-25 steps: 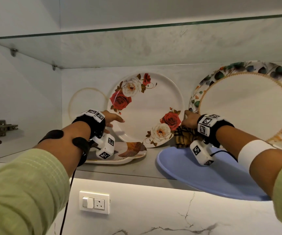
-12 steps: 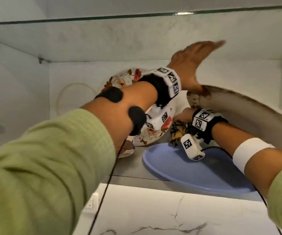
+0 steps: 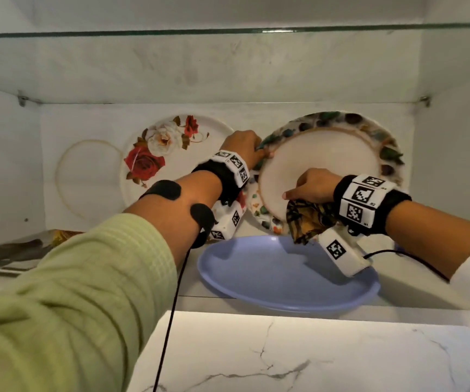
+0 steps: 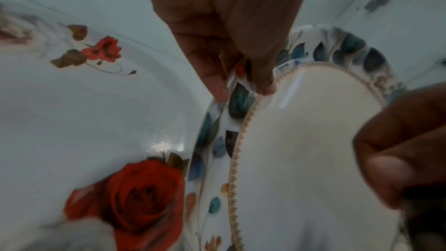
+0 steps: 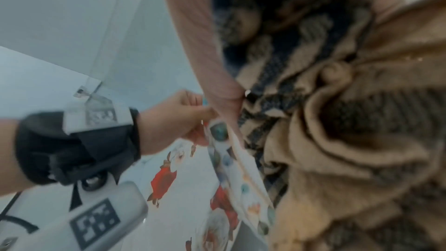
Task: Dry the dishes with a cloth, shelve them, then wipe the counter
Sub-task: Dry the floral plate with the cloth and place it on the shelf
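Observation:
A leaf-rimmed plate [image 3: 330,165] stands on edge against the cupboard's back wall. My left hand [image 3: 259,154] pinches its left rim, thumb on the front; the left wrist view shows this pinch [image 4: 246,91] on the plate's rim [image 4: 239,106]. My right hand [image 3: 298,193] grips a bunched brown patterned cloth [image 3: 307,219] against the lower face of that plate. In the right wrist view the cloth [image 5: 337,140] fills the right side, beside the plate's rim [image 5: 241,169].
A rose-patterned plate [image 3: 171,159] leans on the back wall to the left, partly behind the leaf-rimmed plate. A blue plate [image 3: 279,278] lies flat at the shelf's front. Another flat dish [image 3: 15,250] lies far left. A glass shelf [image 3: 228,32] hangs overhead.
My left hand left the rose plate, crossed right and took the leaf-rimmed plate's left rim. That plate tipped forward, then stood back upright. My right hand with the cloth moved onto its face.

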`<control>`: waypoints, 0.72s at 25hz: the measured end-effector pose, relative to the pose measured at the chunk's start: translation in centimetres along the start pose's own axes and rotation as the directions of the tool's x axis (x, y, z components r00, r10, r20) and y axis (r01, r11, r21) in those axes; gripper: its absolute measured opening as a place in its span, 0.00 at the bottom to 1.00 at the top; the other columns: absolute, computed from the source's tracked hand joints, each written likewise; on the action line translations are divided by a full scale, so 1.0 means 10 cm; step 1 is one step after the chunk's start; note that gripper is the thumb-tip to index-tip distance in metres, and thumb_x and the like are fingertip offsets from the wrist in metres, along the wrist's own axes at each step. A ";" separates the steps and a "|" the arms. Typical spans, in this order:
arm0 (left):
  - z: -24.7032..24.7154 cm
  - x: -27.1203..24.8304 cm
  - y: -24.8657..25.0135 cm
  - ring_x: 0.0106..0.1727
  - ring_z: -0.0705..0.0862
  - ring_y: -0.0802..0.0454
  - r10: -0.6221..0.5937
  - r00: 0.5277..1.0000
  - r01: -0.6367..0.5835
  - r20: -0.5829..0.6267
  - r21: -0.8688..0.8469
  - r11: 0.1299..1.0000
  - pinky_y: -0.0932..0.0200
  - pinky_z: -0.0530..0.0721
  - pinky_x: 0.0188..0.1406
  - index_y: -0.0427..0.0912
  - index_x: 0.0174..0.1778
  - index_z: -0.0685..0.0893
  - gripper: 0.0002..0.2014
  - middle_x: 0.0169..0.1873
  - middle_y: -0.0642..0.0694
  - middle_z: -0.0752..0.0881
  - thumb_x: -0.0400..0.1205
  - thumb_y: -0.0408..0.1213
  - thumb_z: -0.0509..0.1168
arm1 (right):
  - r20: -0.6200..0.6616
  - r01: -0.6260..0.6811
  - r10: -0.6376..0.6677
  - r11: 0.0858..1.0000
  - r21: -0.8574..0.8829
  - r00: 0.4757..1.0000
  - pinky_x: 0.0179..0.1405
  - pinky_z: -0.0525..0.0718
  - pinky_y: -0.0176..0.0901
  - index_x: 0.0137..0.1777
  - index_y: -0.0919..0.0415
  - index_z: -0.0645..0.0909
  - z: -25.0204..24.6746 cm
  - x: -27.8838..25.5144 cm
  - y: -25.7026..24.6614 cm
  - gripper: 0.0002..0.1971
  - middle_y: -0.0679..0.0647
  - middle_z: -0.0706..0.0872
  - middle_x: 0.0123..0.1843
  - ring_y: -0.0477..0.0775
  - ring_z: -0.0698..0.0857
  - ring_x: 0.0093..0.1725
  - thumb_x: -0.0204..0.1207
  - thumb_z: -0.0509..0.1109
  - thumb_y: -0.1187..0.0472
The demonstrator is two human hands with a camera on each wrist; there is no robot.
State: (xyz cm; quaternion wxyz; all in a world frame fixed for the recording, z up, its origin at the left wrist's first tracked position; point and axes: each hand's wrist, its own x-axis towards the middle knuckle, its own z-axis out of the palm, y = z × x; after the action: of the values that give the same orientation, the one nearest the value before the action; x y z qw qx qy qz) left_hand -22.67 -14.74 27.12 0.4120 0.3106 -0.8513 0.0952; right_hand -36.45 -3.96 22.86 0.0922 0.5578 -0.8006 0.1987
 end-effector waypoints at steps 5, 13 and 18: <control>0.07 -0.05 -0.13 0.35 0.76 0.43 -0.202 0.979 0.204 0.039 -0.084 0.975 0.57 0.65 0.27 0.31 0.42 0.83 0.23 0.33 0.40 0.79 0.78 0.53 0.68 | -0.365 -0.057 0.048 0.998 -0.014 0.930 0.41 0.73 0.44 0.49 0.58 0.81 -0.34 -0.36 0.55 0.20 0.61 0.84 0.52 0.60 0.80 0.47 0.74 0.68 0.41; 0.23 -0.09 -0.41 0.45 0.81 0.41 -0.289 0.929 0.349 0.229 -0.293 0.890 0.57 0.73 0.44 0.35 0.51 0.83 0.20 0.52 0.34 0.86 0.79 0.52 0.67 | -0.158 -0.196 0.385 0.731 0.653 0.909 0.69 0.71 0.50 0.82 0.61 0.54 -0.17 -0.02 1.36 0.43 0.58 0.70 0.77 0.64 0.71 0.74 0.74 0.73 0.49; 0.26 -0.07 -0.61 0.67 0.73 0.35 -0.302 0.938 0.302 0.171 0.028 0.953 0.47 0.71 0.68 0.44 0.68 0.77 0.34 0.68 0.35 0.73 0.74 0.65 0.64 | -0.241 -0.110 0.371 0.715 0.690 0.897 0.65 0.75 0.49 0.70 0.65 0.75 -0.11 0.26 1.30 0.28 0.63 0.81 0.67 0.65 0.80 0.65 0.75 0.72 0.50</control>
State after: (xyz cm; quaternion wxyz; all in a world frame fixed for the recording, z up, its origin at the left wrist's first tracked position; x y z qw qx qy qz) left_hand -20.34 -20.29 24.35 0.3459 0.4448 -0.8261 0.0040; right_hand -49.57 -1.80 21.95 0.0078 0.3960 -0.7133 0.5782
